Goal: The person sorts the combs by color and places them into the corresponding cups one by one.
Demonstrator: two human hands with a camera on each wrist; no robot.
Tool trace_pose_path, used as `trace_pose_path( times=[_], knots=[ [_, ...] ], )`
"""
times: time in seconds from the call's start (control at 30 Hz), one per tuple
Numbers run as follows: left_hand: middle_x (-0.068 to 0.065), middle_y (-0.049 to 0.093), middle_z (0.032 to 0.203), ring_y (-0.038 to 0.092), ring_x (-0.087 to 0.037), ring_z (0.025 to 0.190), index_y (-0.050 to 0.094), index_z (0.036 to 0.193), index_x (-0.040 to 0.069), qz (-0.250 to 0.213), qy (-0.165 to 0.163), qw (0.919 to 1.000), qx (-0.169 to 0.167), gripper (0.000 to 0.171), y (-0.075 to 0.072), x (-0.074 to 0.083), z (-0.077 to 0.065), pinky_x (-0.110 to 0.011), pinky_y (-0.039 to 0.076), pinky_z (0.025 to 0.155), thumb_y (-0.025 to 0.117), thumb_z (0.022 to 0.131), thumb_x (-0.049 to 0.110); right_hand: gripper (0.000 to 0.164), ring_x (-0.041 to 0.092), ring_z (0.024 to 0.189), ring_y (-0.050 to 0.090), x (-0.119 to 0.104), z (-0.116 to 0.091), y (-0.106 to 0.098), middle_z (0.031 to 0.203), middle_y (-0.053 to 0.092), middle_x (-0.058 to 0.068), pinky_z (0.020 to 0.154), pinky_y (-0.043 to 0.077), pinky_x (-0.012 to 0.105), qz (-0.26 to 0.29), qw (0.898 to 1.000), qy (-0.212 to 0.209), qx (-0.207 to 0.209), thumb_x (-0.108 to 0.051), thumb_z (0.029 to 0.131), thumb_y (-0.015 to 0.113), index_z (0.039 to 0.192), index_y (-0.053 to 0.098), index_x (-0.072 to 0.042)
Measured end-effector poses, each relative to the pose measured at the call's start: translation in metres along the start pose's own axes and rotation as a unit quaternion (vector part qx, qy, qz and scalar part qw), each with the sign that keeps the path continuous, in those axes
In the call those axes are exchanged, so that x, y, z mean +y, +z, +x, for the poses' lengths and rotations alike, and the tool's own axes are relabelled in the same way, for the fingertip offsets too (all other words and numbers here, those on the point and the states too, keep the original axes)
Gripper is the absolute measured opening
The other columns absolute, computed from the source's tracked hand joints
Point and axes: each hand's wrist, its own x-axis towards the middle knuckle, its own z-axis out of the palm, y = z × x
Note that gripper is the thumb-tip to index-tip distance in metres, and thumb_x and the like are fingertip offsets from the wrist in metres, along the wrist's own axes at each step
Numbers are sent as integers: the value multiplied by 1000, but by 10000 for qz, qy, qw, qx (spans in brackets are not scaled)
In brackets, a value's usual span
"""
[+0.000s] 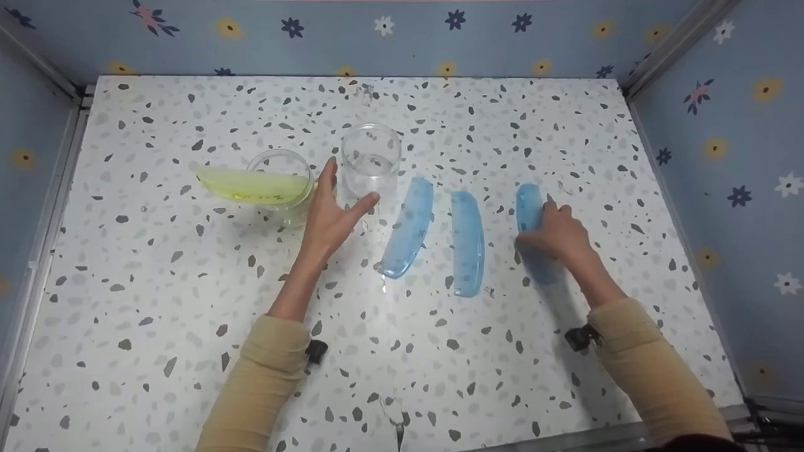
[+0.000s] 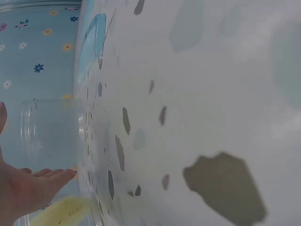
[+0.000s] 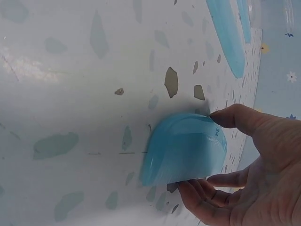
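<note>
My right hand [image 1: 559, 233] grips a blue comb [image 3: 186, 153] at the right, thumb on one edge and fingers on the other. Two more blue combs, a tilted one [image 1: 409, 229] and a nearly straight one [image 1: 468, 245], lie to its left. My left hand [image 1: 330, 220] is held with thumb and fingers spread beside a clear plastic cup [image 1: 372, 150], holding nothing. Left of that hand stands a second clear cup [image 1: 276, 157] with a yellow-green comb [image 1: 251, 185] in it, one end sticking out past the rim. Whether the left fingers touch either cup, I cannot tell.
The white speckled table [image 1: 188, 351] bears all these things. Blue flowered panels stand behind it [image 1: 414, 44] and at its sides, and a metal rail [image 1: 565, 436] runs along the front right edge.
</note>
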Motion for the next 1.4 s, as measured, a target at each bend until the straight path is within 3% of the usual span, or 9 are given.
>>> trace_pose_path(
  times=[0.27, 0.8, 1.1, 1.4],
  knots=[
    [-5, 20, 174, 22, -28, 160, 9, 167, 20, 219, 121, 9993, 270, 117, 14, 2, 23, -50, 22, 132, 83, 82, 50, 109, 55, 124, 50, 0, -1, 2, 142, 40, 37, 103, 50, 66, 33, 10000, 74, -18, -43, 82, 75, 159, 17, 7],
    [-6, 20, 173, 22, -26, 160, 9, 166, 22, -81, 222, 9984, 522, 122, 28, 0, 43, -49, 21, 132, 88, 77, 48, 111, 56, 123, 50, 0, 1, 3, 143, 40, 39, 105, 48, 66, -72, 9999, 35, 63, -45, 81, 73, 159, 16, 9],
    [-5, 31, 168, 32, -25, 155, 21, 163, 18, -114, 303, 9968, 736, 112, 27, -1, 47, -43, 26, 131, 89, 77, 41, 111, 54, 121, 51, -3, 2, 2, 141, 41, 37, 103, 49, 65, -47, 10000, 47, 27, -45, 81, 75, 158, 17, 9],
    [-3, 32, 168, 33, -24, 155, 23, 163, 23, -74, 306, 9980, 555, 112, 23, -6, 42, -45, 29, 129, 89, 76, 46, 105, 48, 118, 54, 0, 0, 1, 138, 45, 33, 99, 53, 61, 218, 9997, 129, 27, -44, 80, 78, 155, 25, 7]
  ],
)
